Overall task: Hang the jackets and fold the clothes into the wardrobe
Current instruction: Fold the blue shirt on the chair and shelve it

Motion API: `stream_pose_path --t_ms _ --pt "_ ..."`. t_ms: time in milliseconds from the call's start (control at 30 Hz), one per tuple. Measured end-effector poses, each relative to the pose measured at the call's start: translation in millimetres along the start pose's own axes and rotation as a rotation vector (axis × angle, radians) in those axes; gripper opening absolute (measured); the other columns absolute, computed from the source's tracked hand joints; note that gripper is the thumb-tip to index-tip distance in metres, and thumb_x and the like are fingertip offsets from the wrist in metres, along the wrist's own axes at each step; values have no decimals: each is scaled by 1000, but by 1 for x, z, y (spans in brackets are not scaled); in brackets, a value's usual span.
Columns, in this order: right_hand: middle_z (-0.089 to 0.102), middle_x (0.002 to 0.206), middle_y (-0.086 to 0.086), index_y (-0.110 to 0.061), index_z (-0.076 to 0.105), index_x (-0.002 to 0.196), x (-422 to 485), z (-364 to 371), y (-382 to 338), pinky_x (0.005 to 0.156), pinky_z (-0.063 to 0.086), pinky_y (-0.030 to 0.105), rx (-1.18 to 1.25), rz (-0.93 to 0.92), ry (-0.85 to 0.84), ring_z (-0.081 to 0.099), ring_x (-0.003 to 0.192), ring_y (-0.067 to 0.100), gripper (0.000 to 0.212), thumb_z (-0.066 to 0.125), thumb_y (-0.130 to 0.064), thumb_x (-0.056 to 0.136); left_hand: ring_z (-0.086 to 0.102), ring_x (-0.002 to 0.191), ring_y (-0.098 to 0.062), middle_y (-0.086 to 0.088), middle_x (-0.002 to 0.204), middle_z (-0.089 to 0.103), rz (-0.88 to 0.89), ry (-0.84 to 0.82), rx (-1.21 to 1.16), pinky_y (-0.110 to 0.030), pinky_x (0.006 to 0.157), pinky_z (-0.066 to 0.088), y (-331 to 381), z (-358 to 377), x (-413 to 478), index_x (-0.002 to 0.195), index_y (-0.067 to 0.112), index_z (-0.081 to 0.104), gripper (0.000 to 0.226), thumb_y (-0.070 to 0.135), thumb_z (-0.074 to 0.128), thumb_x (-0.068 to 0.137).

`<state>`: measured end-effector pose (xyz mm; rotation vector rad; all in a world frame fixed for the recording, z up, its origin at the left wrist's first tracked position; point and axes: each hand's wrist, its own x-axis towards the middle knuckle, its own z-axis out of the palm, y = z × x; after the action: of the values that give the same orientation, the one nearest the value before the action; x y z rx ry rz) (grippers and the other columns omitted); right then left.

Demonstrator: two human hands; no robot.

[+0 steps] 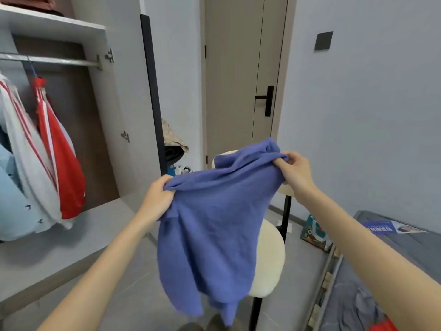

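A blue knitted sweater (214,225) hangs in the air in front of me, held up by its top edge. My left hand (157,199) grips its left shoulder and my right hand (296,170) grips the right shoulder near the collar. The open wardrobe (71,29) stands at the left. From its metal rail (52,60) hang a red jacket (64,163), a white jacket with red stripes (28,149) and a light blue garment (9,201).
A cream padded chair (269,259) with black legs stands right behind the sweater. A grey bed (393,259) with clothes on it lies at the lower right. A closed door (238,80) is straight ahead, and the wardrobe's dark-edged open door (152,91) stands left of it.
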<state>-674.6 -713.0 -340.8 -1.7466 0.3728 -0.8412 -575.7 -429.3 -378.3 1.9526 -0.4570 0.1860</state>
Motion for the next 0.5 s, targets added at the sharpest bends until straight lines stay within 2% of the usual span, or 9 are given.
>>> stream_pose_path --t_ms 67,167,233,300,400,500 --pt "58 67 -8 -22 59 76 2 4 5 49 38 19 -103 -8 -45 52 61 6 14 60 -24 90 50 67 -8 1 77 59 28 42 3 -9 47 35 -1 -10 3 84 11 58 27 -6 38 88" --pt "49 64 0 -15 48 70 1 6 8 51 35 18 -220 -27 -132 45 62 16 22 58 -22 89 54 75 -7 6 84 62 88 29 83 -10 56 38 -3 -20 2 92 17 60 27 -5 45 86" --pt "52 70 10 -7 49 70 0 5 10 52 35 17 -233 -28 -182 48 69 22 24 57 -17 90 56 82 -13 4 89 63 107 26 154 -18 63 42 -6 -27 2 98 19 62 33 -6 45 85" --pt "56 79 7 -1 53 78 -2 4 12 63 35 21 -208 -4 -286 52 80 17 21 55 -17 92 56 87 -21 -1 94 64 106 52 190 -29 69 44 -9 -32 2 100 17 63 34 -6 43 87" --pt "49 80 2 -4 54 85 -7 4 20 72 35 30 -215 59 -493 45 80 15 24 53 -26 95 57 90 -26 -6 95 63 103 149 193 -31 68 44 -7 -35 7 96 16 62 33 -6 39 87" --pt "48 74 -8 -19 45 80 -14 2 29 68 35 25 -265 48 -577 45 73 10 32 71 -37 84 58 94 -28 -12 99 64 131 218 216 -28 73 39 -4 -36 11 103 6 63 35 -11 38 87"
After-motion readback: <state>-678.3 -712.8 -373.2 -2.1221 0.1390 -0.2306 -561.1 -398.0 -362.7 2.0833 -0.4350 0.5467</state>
